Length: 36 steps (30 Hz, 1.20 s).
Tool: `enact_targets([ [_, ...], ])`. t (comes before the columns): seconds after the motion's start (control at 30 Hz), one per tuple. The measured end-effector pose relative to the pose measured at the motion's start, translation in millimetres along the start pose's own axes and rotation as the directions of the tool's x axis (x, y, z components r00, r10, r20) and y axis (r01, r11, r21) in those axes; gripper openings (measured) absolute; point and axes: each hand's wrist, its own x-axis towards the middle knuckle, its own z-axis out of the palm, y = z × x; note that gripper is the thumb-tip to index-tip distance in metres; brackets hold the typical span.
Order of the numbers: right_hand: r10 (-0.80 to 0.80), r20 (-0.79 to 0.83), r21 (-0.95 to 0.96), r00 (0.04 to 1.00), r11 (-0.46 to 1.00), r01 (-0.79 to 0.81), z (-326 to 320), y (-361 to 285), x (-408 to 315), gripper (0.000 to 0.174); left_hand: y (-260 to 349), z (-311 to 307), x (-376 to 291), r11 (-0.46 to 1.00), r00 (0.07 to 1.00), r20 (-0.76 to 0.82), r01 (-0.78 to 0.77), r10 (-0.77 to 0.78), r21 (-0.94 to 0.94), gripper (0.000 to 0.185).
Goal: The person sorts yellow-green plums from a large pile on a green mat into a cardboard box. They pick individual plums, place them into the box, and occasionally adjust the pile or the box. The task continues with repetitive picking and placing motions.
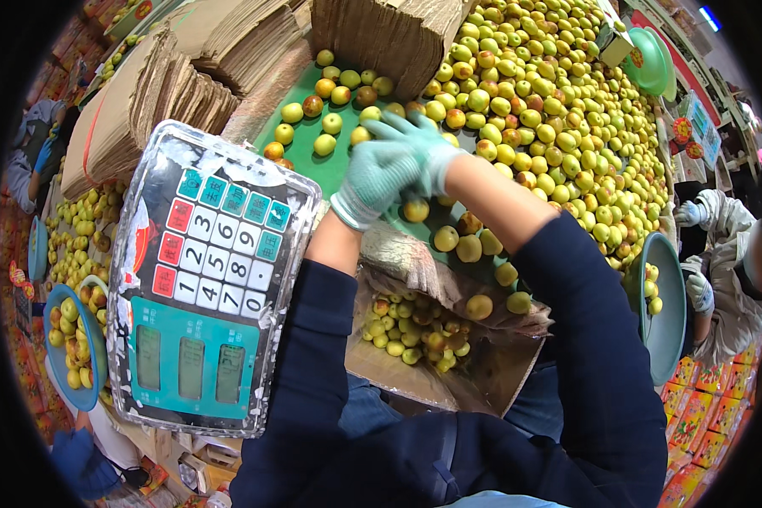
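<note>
My left hand [378, 178], in a pale green knit glove, lies across my right hand [422, 149], gloved alike, above a green sorting surface [298, 165]. The right hand's fingers are spread over yellow-green fruits, probably jujubes; whether either hand holds one is hidden. Loose fruits [324, 145] lie left of the hands, others [468, 247] below them. A big heap of the same fruit [546, 114] fills the table at the right. Beneath the surface's near edge, draped with worn cloth [406, 254], an open cardboard box [413, 378] holds more fruit.
A scale's keypad and display unit [197, 279] stands close by my left forearm. Stacked cardboard sheets [387, 44] border the far side. Basins of fruit stand left [76, 355] and right [663, 311]. A co-worker's gloved hands [698, 292] are at the right; another person [35, 152] is far left.
</note>
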Motion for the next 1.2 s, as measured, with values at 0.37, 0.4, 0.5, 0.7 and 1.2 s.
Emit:
enact_targets([
  [0.37,0.376,0.122,0.348,0.919,0.851,-0.394,-85,-67,-223,0.045,-69,-28,23,0.599,0.892,-0.378,0.448,-0.248,0.664,0.054],
  [0.4,0.535,0.011,0.205,0.845,0.826,-0.526,-85,-67,-240,0.046,-70,-16,24,0.636,0.947,-0.234,0.321,-0.22,0.702,0.057],
  [0.5,0.903,-0.105,-0.034,0.415,0.414,-0.91,-49,-46,-281,0.052,-46,18,22,0.713,0.936,0.247,0.006,-0.251,0.702,0.065],
  [0.7,0.887,0.189,-0.195,0.421,0.454,-0.87,-62,-84,-237,0.074,-8,36,9,0.755,0.77,0.48,0.004,-0.421,0.655,0.083],
  [1.2,0.165,0.177,-0.103,0.97,0.984,-0.148,7,-10,132,0.033,-10,41,18,0.876,0.58,0.672,0.177,-0.462,0.45,0.053],
])
